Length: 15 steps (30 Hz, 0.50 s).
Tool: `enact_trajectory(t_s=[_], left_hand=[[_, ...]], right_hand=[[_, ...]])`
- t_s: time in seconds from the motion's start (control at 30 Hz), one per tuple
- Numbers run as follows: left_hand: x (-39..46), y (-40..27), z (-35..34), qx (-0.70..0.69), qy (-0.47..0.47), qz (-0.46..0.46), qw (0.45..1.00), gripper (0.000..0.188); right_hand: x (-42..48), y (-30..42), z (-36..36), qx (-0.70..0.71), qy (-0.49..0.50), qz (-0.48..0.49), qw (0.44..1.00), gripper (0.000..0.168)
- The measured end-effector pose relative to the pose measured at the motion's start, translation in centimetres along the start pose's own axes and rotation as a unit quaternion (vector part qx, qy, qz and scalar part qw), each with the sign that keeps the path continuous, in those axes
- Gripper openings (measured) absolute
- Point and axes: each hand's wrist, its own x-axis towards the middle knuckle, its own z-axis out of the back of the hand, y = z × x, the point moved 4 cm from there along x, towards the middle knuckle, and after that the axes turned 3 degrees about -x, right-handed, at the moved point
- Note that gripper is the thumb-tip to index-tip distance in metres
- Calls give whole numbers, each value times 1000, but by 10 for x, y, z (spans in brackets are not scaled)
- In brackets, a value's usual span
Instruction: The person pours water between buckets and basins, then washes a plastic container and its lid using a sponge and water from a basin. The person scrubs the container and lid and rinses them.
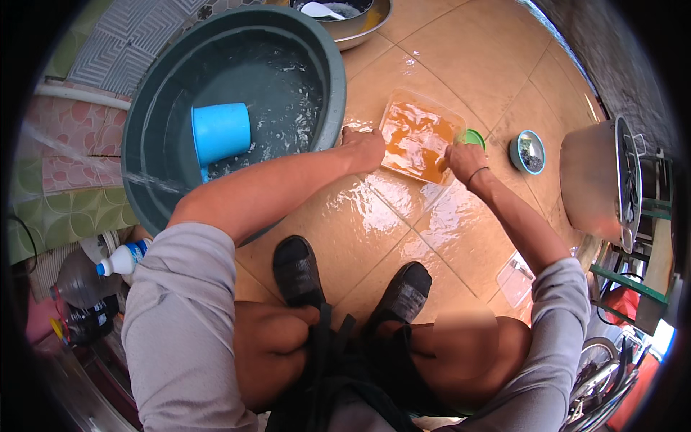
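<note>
A clear rectangular plastic container [418, 137] with a wet inside lies on the tiled floor in front of me, or just over it; I cannot tell which. My left hand [367, 148] grips its left side, close to the big tub's rim. On its right side my right hand [465, 159] is closed on the edge, a dark band round the wrist. A round green thing [475, 139] shows just beyond my right hand, partly hidden. To the left stands a large dark green plastic tub [336, 81] of water, with a blue plastic dipper [222, 132] in it.
A small blue-rimmed bowl [527, 153] with dark contents stands right of my right hand. Farther right is a large metal pot [591, 178]. A metal basin [359, 39] holding a dark pan and white spoon stands beyond the tub. Bottles, one a white plastic bottle [121, 260], stand at left.
</note>
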Motion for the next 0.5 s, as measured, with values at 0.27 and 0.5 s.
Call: enact_trajectory(t_s=[0.27,0.5], left_hand=[[4,2,-4,-7,-24,-9,1000,36],[9,3,-6,-1,-17,23,1000,33]], right_hand=[[72,-8,-41,-75,-132,-84,985,14],[81,19,-63,-157,-32,-112,981,10]])
